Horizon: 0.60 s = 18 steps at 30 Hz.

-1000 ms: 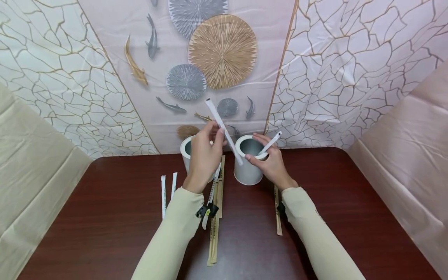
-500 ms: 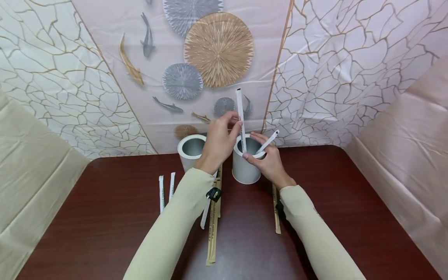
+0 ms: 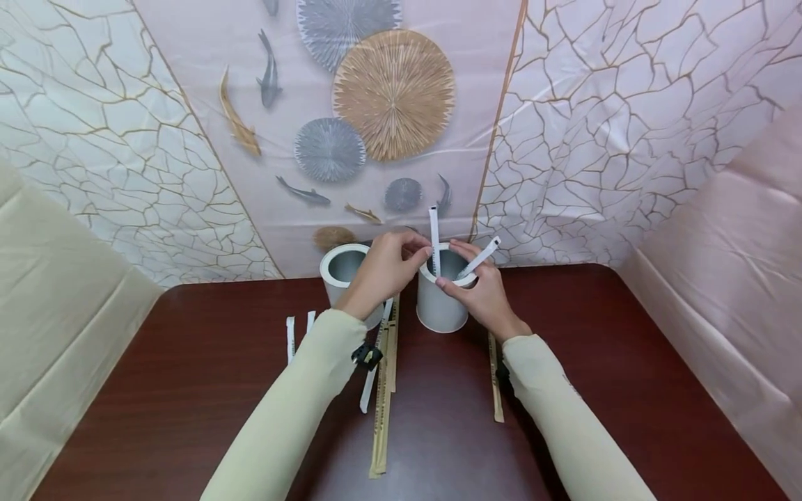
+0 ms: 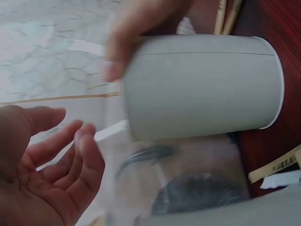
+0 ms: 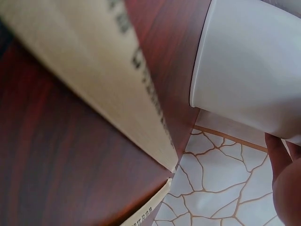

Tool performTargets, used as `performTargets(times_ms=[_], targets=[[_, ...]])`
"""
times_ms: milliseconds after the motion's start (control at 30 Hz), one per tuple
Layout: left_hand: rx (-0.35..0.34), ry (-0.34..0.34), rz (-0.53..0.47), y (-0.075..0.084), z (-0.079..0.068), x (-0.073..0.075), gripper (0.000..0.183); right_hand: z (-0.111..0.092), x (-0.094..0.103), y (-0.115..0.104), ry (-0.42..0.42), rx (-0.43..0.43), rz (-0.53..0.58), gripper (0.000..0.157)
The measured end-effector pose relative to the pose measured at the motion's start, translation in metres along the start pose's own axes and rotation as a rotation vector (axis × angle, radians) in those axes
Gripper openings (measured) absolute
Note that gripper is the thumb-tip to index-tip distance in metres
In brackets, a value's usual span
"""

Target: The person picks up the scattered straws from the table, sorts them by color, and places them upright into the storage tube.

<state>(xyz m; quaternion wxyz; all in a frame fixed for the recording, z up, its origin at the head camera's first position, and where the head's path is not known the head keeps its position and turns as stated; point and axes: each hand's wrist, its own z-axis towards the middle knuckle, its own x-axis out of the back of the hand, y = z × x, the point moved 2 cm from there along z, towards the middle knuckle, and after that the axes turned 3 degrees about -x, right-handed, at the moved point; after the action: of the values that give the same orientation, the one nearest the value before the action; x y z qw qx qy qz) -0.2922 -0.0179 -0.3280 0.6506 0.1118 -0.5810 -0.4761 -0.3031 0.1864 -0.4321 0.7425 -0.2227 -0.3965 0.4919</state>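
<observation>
My right hand (image 3: 485,296) grips the rim of a white can (image 3: 441,307), thumb at the near side and fingers at the far side. Two white paper-wrapped straws stand in that can: an upright straw (image 3: 434,229) at the left and a tilted straw (image 3: 484,255) leaning right. Beside the upright one is my left hand (image 3: 390,266). In the left wrist view, that left hand (image 4: 59,174) has its thumb and fingers apart, fingertips close to the straw (image 4: 112,131). A second white can (image 3: 333,278) stands to the left, partly behind the left hand.
Brown paper-wrapped sticks (image 3: 381,431) and a white wrapped straw (image 3: 368,390) lie mid-table. Another brown stick (image 3: 496,390) lies under the right forearm. Two more white straws (image 3: 291,339) lie at left. A patterned cloth backdrop (image 3: 564,174) rises behind the table.
The left hand brought the white straw rightward over the right can, lowered it inside, and its fingers have come apart from it. The right hand keeps its grip on the can.
</observation>
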Motion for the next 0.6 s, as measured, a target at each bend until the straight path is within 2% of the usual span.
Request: performTargets(times_ms=[67, 167, 267, 367, 500, 600], targets=[[0.002, -0.027, -0.029, 0.001, -0.016, 0.009, 0.022, -0.001, -0.001, 0.001, -0.001, -0.001, 0.001, 0.066], [0.052, -0.052, -0.094, -0.001, -0.043, 0.018, 0.019, -0.002, 0.001, 0.002, -0.006, 0.006, -0.005, 0.065], [0.144, -0.045, -0.16, -0.012, -0.07, 0.02, 0.018, 0.0, 0.004, 0.004, -0.007, 0.012, -0.016, 0.065], [0.274, -0.026, -0.192, -0.033, -0.095, 0.014, 0.019, 0.002, 0.006, 0.006, 0.0, 0.011, -0.021, 0.064], [0.418, -0.041, -0.093, -0.064, -0.119, 0.0, 0.017, 0.002, 0.004, 0.008, -0.002, 0.009, -0.011, 0.064], [0.467, -0.055, -0.005, -0.079, -0.128, -0.009, 0.015, 0.002, -0.002, 0.007, 0.0, 0.007, 0.006, 0.064]])
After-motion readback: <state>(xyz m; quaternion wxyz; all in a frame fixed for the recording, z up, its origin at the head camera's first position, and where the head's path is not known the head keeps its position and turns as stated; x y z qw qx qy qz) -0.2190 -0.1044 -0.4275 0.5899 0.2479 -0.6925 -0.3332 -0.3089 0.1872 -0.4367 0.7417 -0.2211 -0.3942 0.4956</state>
